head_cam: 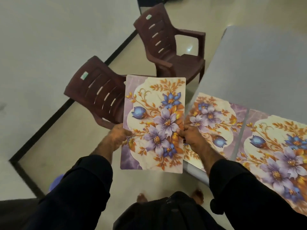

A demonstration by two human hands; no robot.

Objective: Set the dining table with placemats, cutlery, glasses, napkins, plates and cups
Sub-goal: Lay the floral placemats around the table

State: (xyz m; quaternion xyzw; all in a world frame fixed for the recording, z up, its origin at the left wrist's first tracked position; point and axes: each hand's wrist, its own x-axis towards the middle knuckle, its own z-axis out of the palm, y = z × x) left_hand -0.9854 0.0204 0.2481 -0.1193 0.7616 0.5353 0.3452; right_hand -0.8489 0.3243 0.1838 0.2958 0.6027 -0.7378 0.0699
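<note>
Tabletop (259, 60): grey, filling the 3 o'clock side of the view.
Chairs: two brown plastic ones, far chair (172, 52) at 12 o'clock, near chair (98, 93) at 10 o'clock.
Laid placemats: first mat (217, 127) and second mat (279, 146), floral, side by side on the tabletop at 4 o'clock.
Held placemat (154, 123): floral, centre, in the air beside the tabletop edge.
Left hand (118, 134): fingers curled round the mat's 9 o'clock edge.
Right hand (191, 135): fingers pinch its 3 o'clock edge.

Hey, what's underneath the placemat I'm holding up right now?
Under the held placemat show bare floor, two feet, and part of the nearer brown chair. The fingers beneath it are hidden, as is the floor directly below.
</note>
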